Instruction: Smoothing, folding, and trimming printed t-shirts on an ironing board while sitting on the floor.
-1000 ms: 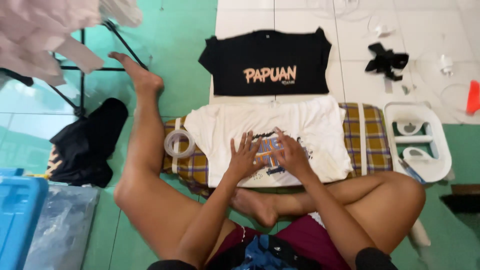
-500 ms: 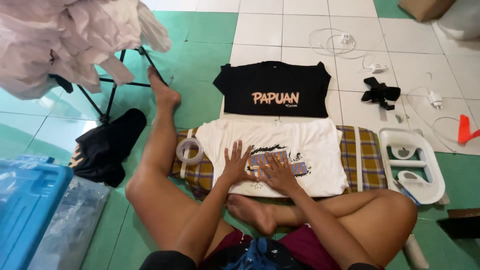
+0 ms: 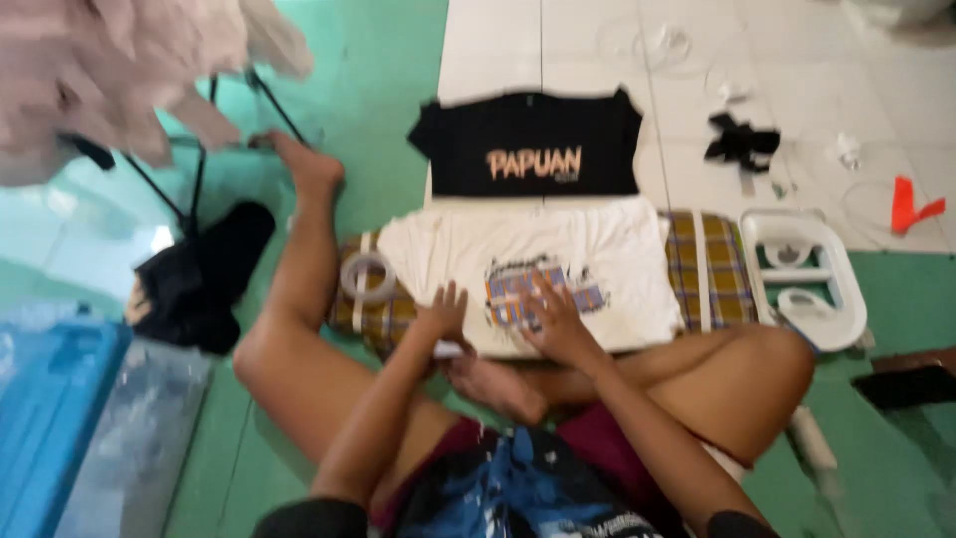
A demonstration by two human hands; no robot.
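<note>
Both your hands lie flat, fingers spread, gripping nothing: left hand (image 3: 441,317) at the hem, right hand (image 3: 554,321) on the print, pinning the white T-shirt (image 3: 528,271) smooth over the plaid pad (image 3: 709,269) on the floor. Tape roll (image 3: 366,276) beside it.

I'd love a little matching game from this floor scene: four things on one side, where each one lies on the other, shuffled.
Things:
1. roll of clear tape
2. black T-shirt with orange lettering
3. white plastic tray
4. person's right hand

Places:
A. flat on the white tiles, beyond the white T-shirt
B. on the printed design of the white T-shirt
C. on the checked cloth, at the white T-shirt's left edge
D. on the floor to the right of the checked cloth

Pairs: 1-C, 2-A, 3-D, 4-B
</note>
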